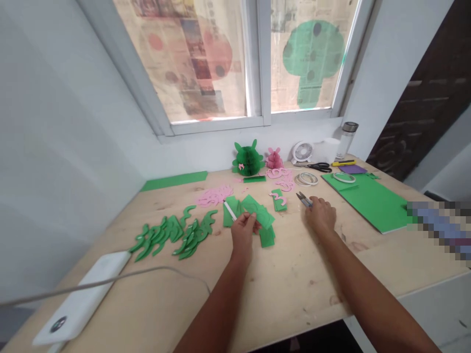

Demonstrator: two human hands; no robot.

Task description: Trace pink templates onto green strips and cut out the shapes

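Note:
My left hand (245,229) pinches a green paper piece (258,212) over the middle of the table; a curved line is faintly visible on it. Below and beside it lie more green paper pieces (267,237), and a white pen (230,211) rests on one of them. To the right, my right hand (321,214) is closed around a pair of small scissors (304,199), blades pointing away to the left. Between the hands, slightly farther back, a pink curved cut-out (278,198) lies on a green paper stack (280,205).
Green curved cut-outs (191,239) and pink cut-outs (215,195) lie at left. Behind stand a green honeycomb paper figure (249,162), a pink one (274,159), a small fan (302,152) and a bottle (346,142). Green sheets (375,203) lie right; a cable (147,272) crosses a white device (86,294).

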